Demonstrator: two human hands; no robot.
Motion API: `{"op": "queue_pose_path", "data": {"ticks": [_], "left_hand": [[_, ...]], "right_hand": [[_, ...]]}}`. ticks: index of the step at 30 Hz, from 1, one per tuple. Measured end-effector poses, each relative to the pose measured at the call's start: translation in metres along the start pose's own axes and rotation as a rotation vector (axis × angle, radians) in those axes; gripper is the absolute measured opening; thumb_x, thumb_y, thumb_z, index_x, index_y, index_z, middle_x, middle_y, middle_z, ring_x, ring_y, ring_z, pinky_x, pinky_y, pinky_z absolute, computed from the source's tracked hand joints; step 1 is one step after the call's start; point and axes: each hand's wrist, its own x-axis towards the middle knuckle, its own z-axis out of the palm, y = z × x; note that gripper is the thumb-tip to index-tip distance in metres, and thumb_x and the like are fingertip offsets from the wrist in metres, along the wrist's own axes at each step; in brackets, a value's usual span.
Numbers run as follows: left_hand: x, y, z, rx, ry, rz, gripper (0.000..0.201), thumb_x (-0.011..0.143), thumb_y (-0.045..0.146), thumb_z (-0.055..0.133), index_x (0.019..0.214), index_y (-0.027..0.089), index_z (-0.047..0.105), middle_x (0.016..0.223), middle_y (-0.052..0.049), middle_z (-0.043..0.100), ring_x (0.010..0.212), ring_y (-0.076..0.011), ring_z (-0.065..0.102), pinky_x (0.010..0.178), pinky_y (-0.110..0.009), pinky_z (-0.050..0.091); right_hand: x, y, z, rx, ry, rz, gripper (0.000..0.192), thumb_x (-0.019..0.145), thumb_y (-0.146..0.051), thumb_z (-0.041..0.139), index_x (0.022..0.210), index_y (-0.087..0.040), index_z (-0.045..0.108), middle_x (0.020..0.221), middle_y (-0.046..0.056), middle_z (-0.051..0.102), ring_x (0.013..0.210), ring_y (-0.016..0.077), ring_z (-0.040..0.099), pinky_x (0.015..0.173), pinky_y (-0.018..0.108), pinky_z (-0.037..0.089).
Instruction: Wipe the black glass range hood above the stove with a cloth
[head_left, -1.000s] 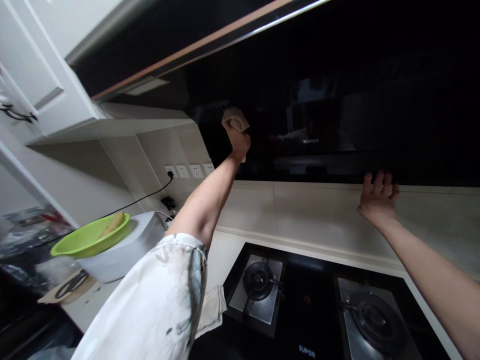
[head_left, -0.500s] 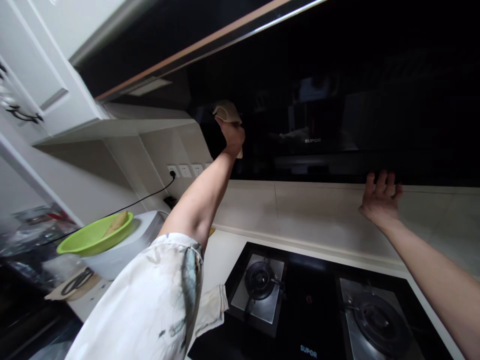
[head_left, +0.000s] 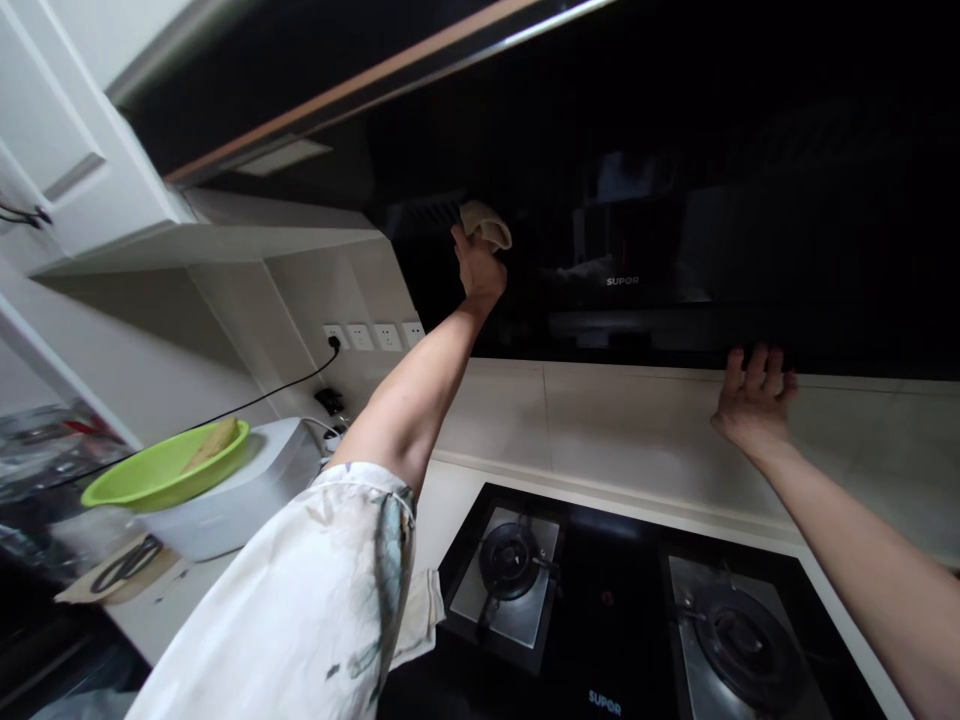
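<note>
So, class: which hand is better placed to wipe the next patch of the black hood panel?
Probably the left hand: it grips the cloth against the range hood. The right hand is empty, fingers on its lower edge.

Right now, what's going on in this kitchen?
A person is pressing a beige cloth with the left hand against the glossy black front of a Supor range hood. The right hand rests open-fingered at the hood's lower edge. Below sits a two-burner gas hob; a green bowl sits at left.
</note>
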Motion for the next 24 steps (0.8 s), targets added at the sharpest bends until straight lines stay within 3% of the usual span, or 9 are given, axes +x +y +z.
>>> {"op": "queue_pose_path", "data": {"ticks": [5,9,12,17,20,24], "left_hand": [[0.002,-0.002,0.005,-0.019,0.004,-0.120,0.048,0.086,0.015,0.080,0.131,0.021,0.065,0.174,-0.011,0.036,0.168,-0.0349,0.021,0.141,-0.044,0.025],[-0.011,0.013,-0.004,0.022,-0.038,-0.041,0.039,0.093,0.019,0.074,0.131,0.019,0.064,0.173,-0.015,0.035,0.166,-0.0372,0.028,0.139,-0.050,0.029],[-0.013,0.026,-0.012,0.050,-0.030,0.025,0.048,0.093,0.027,0.076,0.139,0.024,0.063,0.175,-0.012,0.032,0.166,-0.0365,0.027,0.140,-0.049,0.029],[-0.018,0.028,-0.013,0.033,-0.091,-0.060,0.057,0.087,0.049,0.087,0.137,0.032,0.065,0.171,-0.005,0.043,0.170,-0.0342,0.011,0.141,-0.050,0.023],[-0.022,0.026,-0.012,-0.003,-0.085,-0.061,0.055,0.081,0.047,0.091,0.129,0.031,0.068,0.169,-0.006,0.044,0.169,-0.0376,0.010,0.142,-0.050,0.022],[-0.013,0.025,-0.010,0.040,-0.081,-0.004,0.061,0.080,0.040,0.090,0.135,0.029,0.067,0.176,-0.004,0.031,0.167,-0.0428,0.014,0.143,-0.056,0.019]], "right_hand": [[0.001,0.001,-0.002,0.044,0.001,-0.013,0.098,0.084,-0.023,0.059,0.173,0.000,0.024,0.172,0.031,-0.001,0.161,0.0488,0.008,0.121,0.072,0.033],[0.001,-0.001,-0.009,0.047,-0.018,0.001,0.099,0.085,-0.021,0.058,0.174,0.000,0.021,0.173,0.030,-0.004,0.162,0.0479,0.007,0.125,0.069,0.031],[0.000,-0.002,-0.016,0.051,-0.049,0.007,0.102,0.083,-0.020,0.060,0.175,0.000,0.020,0.173,0.029,-0.005,0.163,0.0482,0.006,0.126,0.070,0.029],[0.001,-0.004,-0.025,0.077,-0.097,0.022,0.097,0.088,-0.020,0.056,0.175,0.000,0.018,0.173,0.031,-0.005,0.163,0.0474,0.005,0.127,0.071,0.027],[0.001,-0.005,-0.028,0.078,-0.102,0.021,0.095,0.089,-0.018,0.054,0.175,0.000,0.019,0.173,0.030,-0.004,0.163,0.0467,0.004,0.127,0.070,0.026],[0.000,-0.002,-0.024,0.071,-0.099,0.010,0.097,0.089,-0.019,0.056,0.175,0.001,0.017,0.172,0.031,-0.006,0.162,0.0475,0.002,0.126,0.071,0.025]]}}
